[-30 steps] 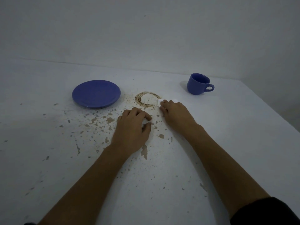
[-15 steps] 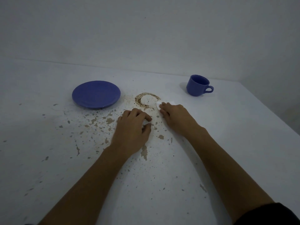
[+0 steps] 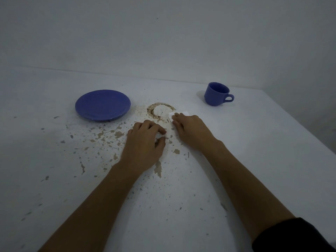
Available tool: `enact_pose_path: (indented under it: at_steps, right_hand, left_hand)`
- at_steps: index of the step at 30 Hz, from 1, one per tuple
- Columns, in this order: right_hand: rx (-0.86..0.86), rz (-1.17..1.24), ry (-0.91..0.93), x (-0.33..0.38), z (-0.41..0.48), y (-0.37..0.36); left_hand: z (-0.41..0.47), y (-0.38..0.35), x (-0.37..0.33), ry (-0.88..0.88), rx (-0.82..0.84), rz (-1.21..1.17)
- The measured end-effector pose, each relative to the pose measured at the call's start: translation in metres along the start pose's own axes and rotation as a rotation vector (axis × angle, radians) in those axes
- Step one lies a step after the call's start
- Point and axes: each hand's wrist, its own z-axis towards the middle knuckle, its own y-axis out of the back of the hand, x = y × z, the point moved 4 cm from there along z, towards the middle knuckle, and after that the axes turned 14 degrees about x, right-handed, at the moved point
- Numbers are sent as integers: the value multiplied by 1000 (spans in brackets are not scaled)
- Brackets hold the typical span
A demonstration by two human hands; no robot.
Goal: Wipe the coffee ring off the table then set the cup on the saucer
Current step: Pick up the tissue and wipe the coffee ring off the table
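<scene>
A brown coffee ring (image 3: 154,111) marks the white table (image 3: 263,142) between a blue saucer (image 3: 103,105) on the left and a blue cup (image 3: 217,94) at the back right, handle pointing right. My right hand (image 3: 190,130) presses a small white tissue (image 3: 177,115) flat on the table at the ring's right edge; the ring's right side looks fainter. My left hand (image 3: 145,144) rests on the table just in front of the ring, fingers curled; a bit of white shows between thumb and fingers.
Chipped paint flecks and brown patches (image 3: 118,134) are scattered over the table in front of the saucer and around my hands. A pale wall (image 3: 163,42) runs behind the table. The table's right edge (image 3: 300,122) slants past the cup.
My right hand with the tissue has slid slightly back and forth along the ring's right edge. My left hand has stayed in place.
</scene>
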Motion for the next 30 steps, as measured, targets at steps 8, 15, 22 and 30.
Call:
enact_pose_path:
  at_steps: [8,15,22,30]
  right_hand:
    - [90,59,90,2,-12,-9]
    - [-10,49,65,15,0,-4]
    - [92,64,85,-5,-11,-11]
    - [5,61,116,21,7,-11]
  left_hand:
    - [-2,0,0,-2,6,-3]
    - [-3,0,-1,-5,18,-4]
    - [-5,2,-2,-18,5,-20]
    - [-3,1,-2,-8,8,7]
